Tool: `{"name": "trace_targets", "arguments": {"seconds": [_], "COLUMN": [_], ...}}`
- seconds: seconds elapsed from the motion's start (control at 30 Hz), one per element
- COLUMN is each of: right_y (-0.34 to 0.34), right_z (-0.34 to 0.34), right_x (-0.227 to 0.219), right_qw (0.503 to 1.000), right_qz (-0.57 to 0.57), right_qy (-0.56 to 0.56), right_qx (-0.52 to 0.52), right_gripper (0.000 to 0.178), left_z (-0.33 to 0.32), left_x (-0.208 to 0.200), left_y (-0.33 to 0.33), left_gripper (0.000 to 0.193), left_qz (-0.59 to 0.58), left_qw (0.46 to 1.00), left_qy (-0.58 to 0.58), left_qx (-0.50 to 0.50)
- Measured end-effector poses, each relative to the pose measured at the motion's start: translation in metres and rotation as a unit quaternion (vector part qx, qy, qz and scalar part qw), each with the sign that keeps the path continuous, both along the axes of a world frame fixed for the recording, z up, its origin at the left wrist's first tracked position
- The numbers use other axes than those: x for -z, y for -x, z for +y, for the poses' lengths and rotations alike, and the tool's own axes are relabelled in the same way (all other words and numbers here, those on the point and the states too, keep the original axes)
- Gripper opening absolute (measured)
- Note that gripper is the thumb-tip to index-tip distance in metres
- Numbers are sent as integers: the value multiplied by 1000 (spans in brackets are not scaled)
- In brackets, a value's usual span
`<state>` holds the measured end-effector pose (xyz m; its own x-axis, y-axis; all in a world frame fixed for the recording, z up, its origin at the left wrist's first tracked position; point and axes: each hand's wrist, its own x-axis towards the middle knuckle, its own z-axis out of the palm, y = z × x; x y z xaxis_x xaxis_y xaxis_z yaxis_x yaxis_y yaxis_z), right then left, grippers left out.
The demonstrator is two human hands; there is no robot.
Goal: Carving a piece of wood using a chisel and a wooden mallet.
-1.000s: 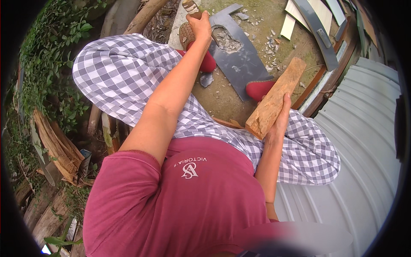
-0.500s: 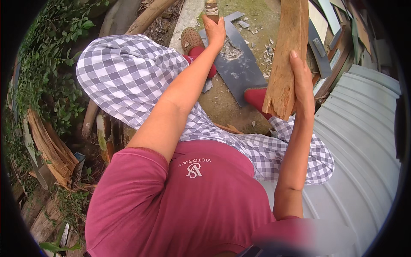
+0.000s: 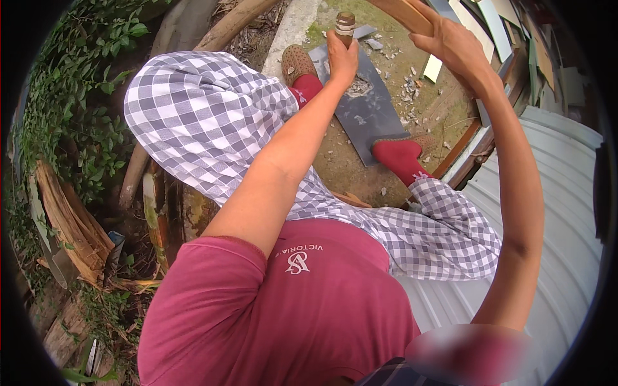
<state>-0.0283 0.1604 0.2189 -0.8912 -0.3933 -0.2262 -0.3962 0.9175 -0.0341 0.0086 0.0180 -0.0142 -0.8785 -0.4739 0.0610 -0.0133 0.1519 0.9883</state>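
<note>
My left hand (image 3: 344, 61) is closed around a short brown tool handle (image 3: 345, 26) with light wrapping bands. Whatever the handle belongs to is hidden. On the right, my right hand (image 3: 454, 50) grips the lower end of a rough wooden plank (image 3: 400, 11), raised at the top edge of the view. Between my feet lies a dark grey flat board (image 3: 370, 119), its surface broken and pale near the left hand. My right shoe (image 3: 421, 145) is beside the board's near end; my left shoe (image 3: 297, 64) is close to its far part.
Grey chips (image 3: 412, 87) are scattered over the mossy ground. Boards and strips (image 3: 492, 32) are piled at the far right, above a pale corrugated metal sheet (image 3: 547, 186). Split logs (image 3: 74, 225) and leafy plants (image 3: 71, 96) line the left side.
My right hand has lifted the plank up and away from my body, uncovering my right shoe and more ground. My left hand and the handle have shifted slightly right in view.
</note>
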Motion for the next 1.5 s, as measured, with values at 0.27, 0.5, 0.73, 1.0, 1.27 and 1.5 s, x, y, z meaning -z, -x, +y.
{"name": "trace_targets", "arguments": {"seconds": [0.27,0.5,0.73,1.0,1.27,1.5], "right_y": [-23,-37,-25,-9,-6,-73], "right_z": [-23,-2,-25,-3,-26,32], "right_x": [-17,-10,-66,-5,-27,73], "right_qw": [969,977,904,996,885,947], "right_qz": [8,-101,35,-67,108,-144], "right_qy": [234,170,403,45,441,216], "right_qx": [81,79,141,30,100,189], "right_gripper": [65,63,61,66,66,70], "left_z": [-11,-16,-5,-9,-4,-38], "left_x": [0,0,-7,-2,-6,21], "left_y": [-1,-5,-5,-6,-5,6], "left_gripper": [45,51,48,42,43,51], "left_qz": [-10,-28,-24,27,-1,-60], "left_qw": [999,999,998,999,999,990], "left_qy": [33,30,64,43,38,-23], "left_qx": [-12,-5,10,8,20,-124]}}
